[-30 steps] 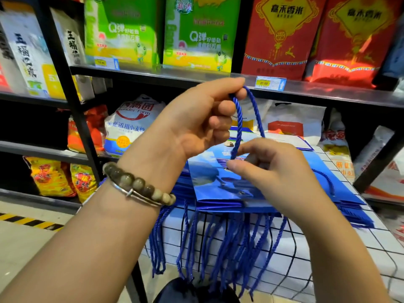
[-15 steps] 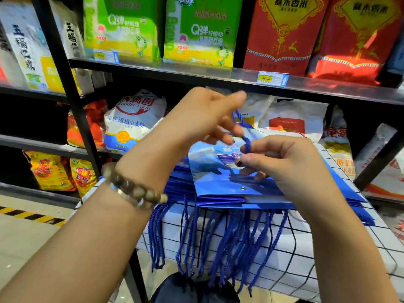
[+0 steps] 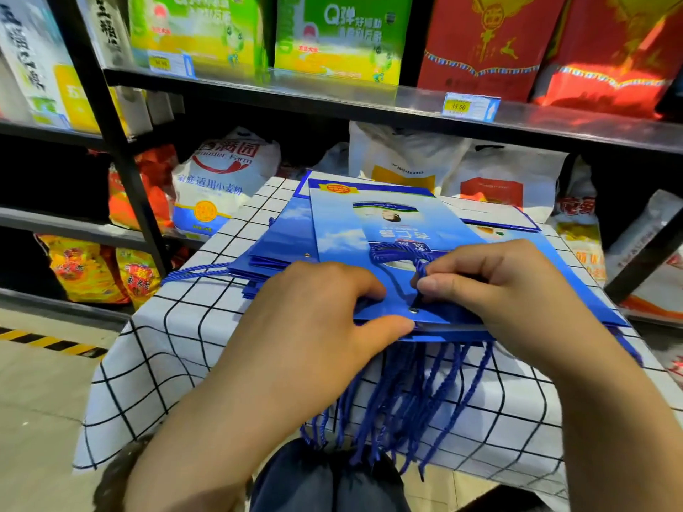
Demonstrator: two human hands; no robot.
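Now that the left hand (image 3: 314, 319) is no longer holding the cord up high, it is staying low and pinching the near edge of the top bag (image 3: 343, 230) between thumb and fingers. It is keeping that bag flat on the pile of bags (image 3: 266, 253), which is sitting on the checked cloth (image 3: 177, 349). At twelve o'clock from the hands, the blue cord (image 3: 391, 249) is not standing tall any more; its loop is lying flat on the top bag. At six o'clock from the loop, the little hole (image 3: 414, 310) is showing. The right hand (image 3: 491, 290) is pinching the cord tight just above that hole. I think the cord is now going into the hole, so this handle is nearly done. More cords (image 3: 406, 393) are hanging down at six o'clock.
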